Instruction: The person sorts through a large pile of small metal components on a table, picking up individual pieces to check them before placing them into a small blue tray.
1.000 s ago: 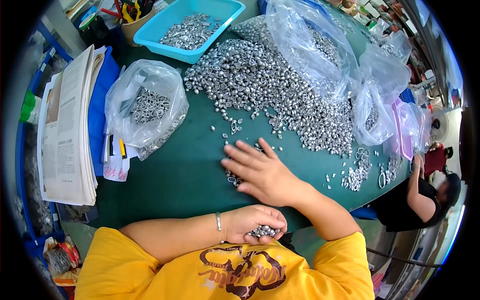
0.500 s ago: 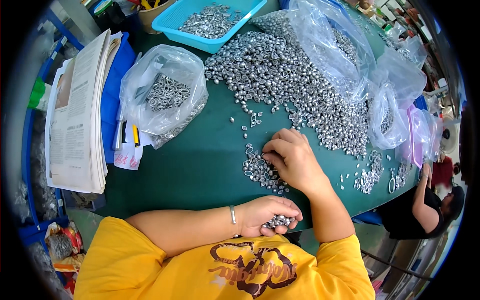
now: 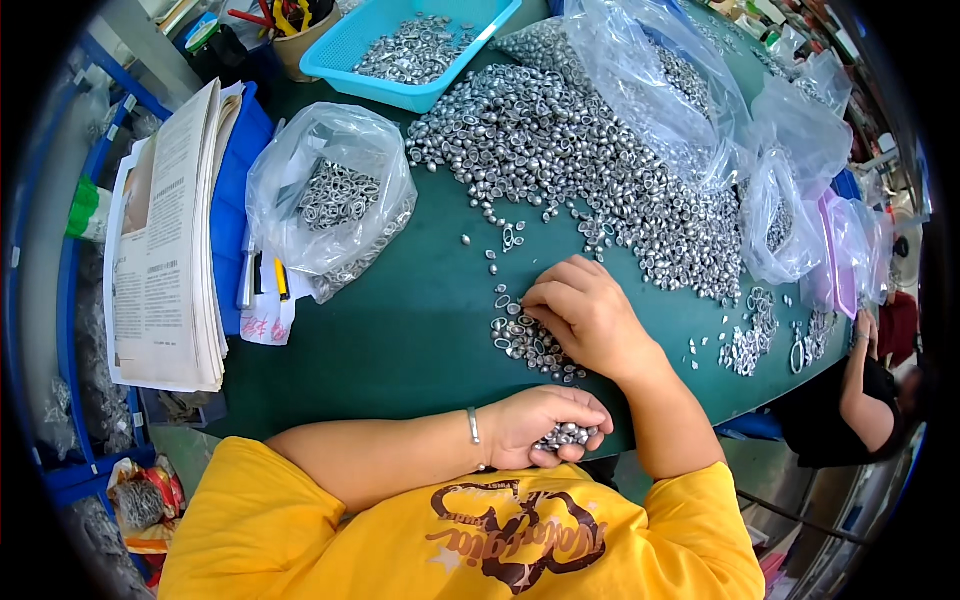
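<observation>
Metal pcs (image 3: 566,437) in L hand (image 3: 532,421)

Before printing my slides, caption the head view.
Left hand cupping silvery parts, right hand at a small pile on a green table.

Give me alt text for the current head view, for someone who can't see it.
A person's left hand cups small silvery metal pieces; the right hand is at a small pile on a green table. Beyond lie a larger heap, a light-blue basket and clear plastic bags.
</observation>
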